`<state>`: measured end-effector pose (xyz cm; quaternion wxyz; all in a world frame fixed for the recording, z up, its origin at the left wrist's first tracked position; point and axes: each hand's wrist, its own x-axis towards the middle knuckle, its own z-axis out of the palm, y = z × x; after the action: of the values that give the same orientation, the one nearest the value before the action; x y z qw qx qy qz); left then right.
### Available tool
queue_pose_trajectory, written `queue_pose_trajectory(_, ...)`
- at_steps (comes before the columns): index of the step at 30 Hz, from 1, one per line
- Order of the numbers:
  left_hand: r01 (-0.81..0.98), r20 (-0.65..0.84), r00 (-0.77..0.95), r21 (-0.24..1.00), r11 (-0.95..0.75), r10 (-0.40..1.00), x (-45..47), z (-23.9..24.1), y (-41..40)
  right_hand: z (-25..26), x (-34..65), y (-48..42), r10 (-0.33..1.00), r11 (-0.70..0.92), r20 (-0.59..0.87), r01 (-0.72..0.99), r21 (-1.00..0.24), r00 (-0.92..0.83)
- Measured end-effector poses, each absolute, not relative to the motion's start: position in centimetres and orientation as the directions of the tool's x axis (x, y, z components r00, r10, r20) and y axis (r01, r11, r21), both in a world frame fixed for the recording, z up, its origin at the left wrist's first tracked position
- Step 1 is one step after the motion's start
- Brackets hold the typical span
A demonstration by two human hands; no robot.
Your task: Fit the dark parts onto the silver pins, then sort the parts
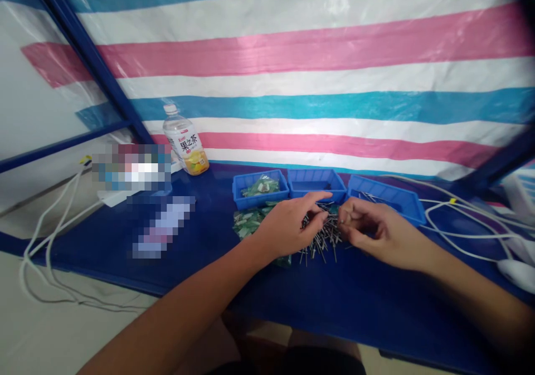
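A pile of thin metal pins (321,241), which look like pop rivets, lies on the blue table (200,235). My left hand (290,224) hovers over the pile's left side, thumb and index finger apart, with nothing visible between them. On the right, my right hand (371,227) is closed in a pinch at the pile's edge; whatever its fingertips hold is too small to make out. Green plastic packets (247,223) lie beside the pile, partly covered by my left hand and forearm.
Behind my hands stand three blue bins: a left bin (238,199) with green packets, a middle bin (315,179), and a right bin (401,201) with a few pins. A drink bottle (188,146) stands back left. White cables (463,235) and a mouse-like white object (517,274) lie right.
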<state>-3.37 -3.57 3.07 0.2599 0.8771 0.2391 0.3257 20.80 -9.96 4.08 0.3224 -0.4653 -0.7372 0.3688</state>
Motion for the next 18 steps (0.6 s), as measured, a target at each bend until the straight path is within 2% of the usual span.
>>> queue_pose_trajectory(5, 0.253, 0.390, 0.739, 0.596, -0.763, 0.550, -3.3, 2.9, -3.7, 3.4, 21.0, -9.9, 0.919, 0.393, 0.303, 0.525, -0.755, -0.252)
queue_pose_trajectory(9, 0.216, 0.453, 0.728, 0.561, -0.799, 0.515, -3.1, 2.7, -3.6, 3.6, 20.3, -10.1, 0.840, 0.531, 0.456, 0.624, -0.574, -0.295)
queue_pose_trajectory(12, 0.187, 0.480, 0.701, 0.590, -0.785, 0.528, -3.0, 2.8, -3.6, 3.9, 19.7, -10.2, 0.756, 0.616, 0.570, 0.644, -0.454, -0.321)
queue_pose_trajectory(15, 0.156, 0.494, 0.653, 0.655, -0.740, 0.575, -2.9, 3.1, -3.7, 4.0, 19.4, -10.1, 0.723, 0.625, 0.629, 0.659, -0.419, -0.285)
queue_pose_trajectory(18, 0.132, 0.491, 0.602, 0.716, -0.685, 0.629, -2.9, 3.5, -3.8, 4.0, 19.4, -10.1, 0.731, 0.615, 0.621, 0.668, -0.420, -0.283)
